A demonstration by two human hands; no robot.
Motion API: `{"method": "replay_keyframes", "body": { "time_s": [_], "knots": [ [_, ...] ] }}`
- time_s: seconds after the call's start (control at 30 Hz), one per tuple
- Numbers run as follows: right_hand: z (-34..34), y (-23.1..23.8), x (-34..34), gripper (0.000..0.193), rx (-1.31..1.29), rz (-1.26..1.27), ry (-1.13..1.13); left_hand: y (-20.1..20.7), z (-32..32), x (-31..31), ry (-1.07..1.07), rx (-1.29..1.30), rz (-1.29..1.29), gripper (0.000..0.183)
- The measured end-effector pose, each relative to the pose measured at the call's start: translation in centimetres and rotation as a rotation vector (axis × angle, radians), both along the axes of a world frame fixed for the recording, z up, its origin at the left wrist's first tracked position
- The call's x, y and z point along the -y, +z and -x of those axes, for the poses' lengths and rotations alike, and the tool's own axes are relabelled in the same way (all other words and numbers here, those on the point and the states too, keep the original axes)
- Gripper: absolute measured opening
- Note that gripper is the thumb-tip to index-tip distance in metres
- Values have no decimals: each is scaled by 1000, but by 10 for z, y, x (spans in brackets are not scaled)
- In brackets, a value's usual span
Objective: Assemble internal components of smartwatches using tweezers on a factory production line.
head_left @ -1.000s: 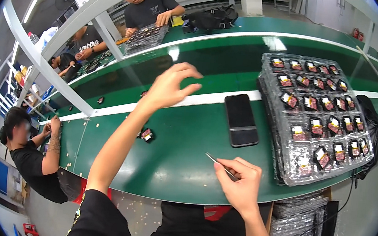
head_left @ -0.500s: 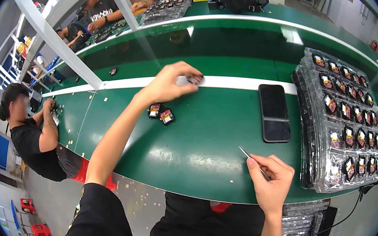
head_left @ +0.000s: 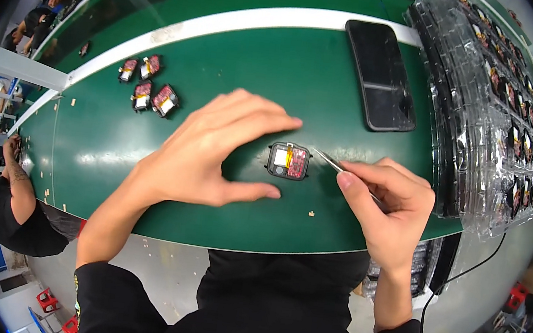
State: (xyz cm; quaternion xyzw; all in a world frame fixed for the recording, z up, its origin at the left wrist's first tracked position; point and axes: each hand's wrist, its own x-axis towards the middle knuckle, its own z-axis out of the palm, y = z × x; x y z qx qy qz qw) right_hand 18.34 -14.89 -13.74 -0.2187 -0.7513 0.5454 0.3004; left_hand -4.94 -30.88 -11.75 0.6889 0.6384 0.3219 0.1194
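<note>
A small black watch case (head_left: 288, 161), with a red circuit board and a pale part inside, lies on the green table in front of me. My left hand (head_left: 209, 150) is beside it, thumb and fingers spread around its left side without touching it. Between the thumb and fingers of my right hand (head_left: 393, 210) are metal tweezers (head_left: 328, 160). Their tips point at the case's right edge, a short gap away. Farther left on the table sits a small cluster of similar watch cases (head_left: 143, 94).
A black phone (head_left: 381, 81) lies behind my right hand. At the right stand stacked clear plastic trays (head_left: 476, 118) holding more cases. A white strip (head_left: 230, 25) crosses the far table. At far left sits another person (head_left: 19, 204); small pale scraps (head_left: 312, 214) dot the table.
My left hand has come back from the far strip toward me and opened. A watch case now lies between my hands, and more cases sit in the cluster at left. The tweezers have moved beside the case.
</note>
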Motion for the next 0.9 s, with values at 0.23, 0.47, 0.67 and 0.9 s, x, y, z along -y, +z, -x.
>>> {"method": "replay_keyframes", "body": {
  "time_s": [0.23,0.47,0.67,0.9],
  "knots": [
    [5,11,-10,13,78,254,175,-7,-8,5,38,37,122,60],
    [0,-2,-12,10,92,-161,220,-8,-10,3,-1,80,125,59],
    [9,-4,-7,13,106,-213,196,-12,-5,0,-9,71,120,65],
    [7,-2,-9,16,97,-258,197,-9,-1,-2,-22,70,138,69]
  ]
}}
